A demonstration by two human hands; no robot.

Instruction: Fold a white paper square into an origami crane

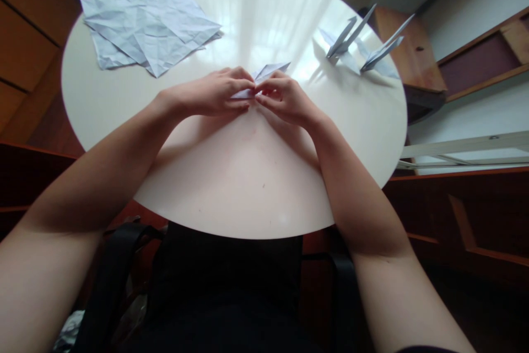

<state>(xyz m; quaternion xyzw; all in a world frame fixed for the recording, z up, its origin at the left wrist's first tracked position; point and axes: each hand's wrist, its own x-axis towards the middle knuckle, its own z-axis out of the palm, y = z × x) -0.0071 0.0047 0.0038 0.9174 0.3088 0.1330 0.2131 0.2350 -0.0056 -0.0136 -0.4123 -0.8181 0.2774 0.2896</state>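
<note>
A small folded piece of white paper [270, 70] is held just above the middle of the white table, with a pointed flap sticking out to the upper right. My left hand [223, 91] is closed on its left part, the thumb below and the fingers over it. From the other side my right hand [281, 94] pinches it near the centre, fingertips almost meeting those of my left. Fingers hide much of the paper, so its full shape cannot be made out.
Several creased sheets of paper [152, 22] lie stacked at the table's back left. Two folded paper cranes [341, 47] stand at the back right. The round table's edge [248, 236] curves close to my lap, and a wooden cabinet [413, 50] stands beyond the right side.
</note>
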